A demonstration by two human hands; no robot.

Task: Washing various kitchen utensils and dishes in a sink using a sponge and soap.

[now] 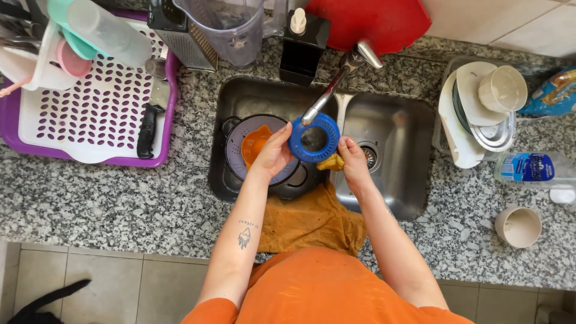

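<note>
The blue strainer ring [314, 137] is a round plastic piece with a broad ribbed rim and a meshed centre that looks grey and see-through. It is held up, tilted so its face turns upward, between the two hands: the left hand [273, 153] grips its left edge, the right hand [354, 161] is at its right edge. The yellow sponge [332, 162] is a small, crumpled wad, pressed under the ring's lower right rim and tucked against the right hand's fingers, so only part of it shows, just beside that hand's thumb side.
</note>
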